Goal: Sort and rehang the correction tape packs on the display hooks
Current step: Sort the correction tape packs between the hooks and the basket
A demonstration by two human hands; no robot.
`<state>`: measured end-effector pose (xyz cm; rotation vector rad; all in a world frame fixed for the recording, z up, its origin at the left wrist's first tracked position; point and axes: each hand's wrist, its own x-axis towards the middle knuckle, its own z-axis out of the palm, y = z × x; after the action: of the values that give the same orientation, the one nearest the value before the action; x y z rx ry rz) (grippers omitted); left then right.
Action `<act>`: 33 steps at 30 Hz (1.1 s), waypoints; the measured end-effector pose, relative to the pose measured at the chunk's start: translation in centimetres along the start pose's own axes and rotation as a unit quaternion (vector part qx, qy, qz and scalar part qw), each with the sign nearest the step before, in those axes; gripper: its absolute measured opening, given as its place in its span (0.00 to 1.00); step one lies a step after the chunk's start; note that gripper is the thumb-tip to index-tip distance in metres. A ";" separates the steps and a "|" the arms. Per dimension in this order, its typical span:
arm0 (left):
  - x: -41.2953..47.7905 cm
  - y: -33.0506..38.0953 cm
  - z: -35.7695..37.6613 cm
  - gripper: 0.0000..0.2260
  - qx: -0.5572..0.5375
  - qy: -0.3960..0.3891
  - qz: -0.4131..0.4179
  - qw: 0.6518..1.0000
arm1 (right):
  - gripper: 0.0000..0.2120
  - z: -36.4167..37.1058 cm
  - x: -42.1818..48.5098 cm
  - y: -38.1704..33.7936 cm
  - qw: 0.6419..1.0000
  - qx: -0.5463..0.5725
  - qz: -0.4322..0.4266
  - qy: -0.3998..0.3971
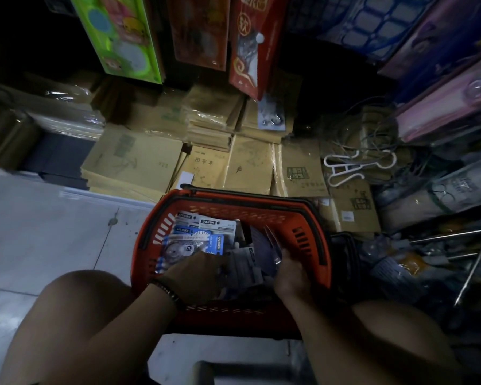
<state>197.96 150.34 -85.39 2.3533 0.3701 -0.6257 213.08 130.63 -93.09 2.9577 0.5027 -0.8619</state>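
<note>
An orange shopping basket [303,218] stands on the floor between my knees. Several blue and white correction tape packs [200,234] lie in its left half. A darker bundle of packs [250,259] stands on edge in its middle. My left hand [195,276] reaches into the basket, fingers curled over the lower packs and against the bundle. My right hand [290,275] is inside the basket on the right and grips the bundle's right side. The light is dim, so fingertips are hard to make out.
Stacks of wrapped brown exercise books [206,151] fill the shelf behind the basket. White plastic hooks [342,168] lie on them. Metal display hooks [453,236] stick out at right amid cluttered goods. Hanging packs [247,51] dangle above. Grey tiled floor [53,223] at left.
</note>
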 end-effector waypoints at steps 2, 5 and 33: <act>-0.1 -0.1 0.0 0.11 -0.008 0.000 -0.007 1.000 | 0.24 -0.6 -0.3 -0.1 0.999 0.030 0.015 0.000; -0.3 0.0 -0.2 0.13 -0.018 -0.009 -0.017 1.000 | 0.23 -2.1 -1.4 0.0 0.997 0.069 0.029 0.020; -11.0 10.3 -3.5 0.19 -0.707 0.162 0.143 0.673 | 0.15 -13.7 -21.8 -3.4 0.707 0.686 -0.122 0.119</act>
<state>194.09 144.02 -71.79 0.9000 0.3963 0.2776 201.81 128.79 -69.73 4.4977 0.2718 -1.2672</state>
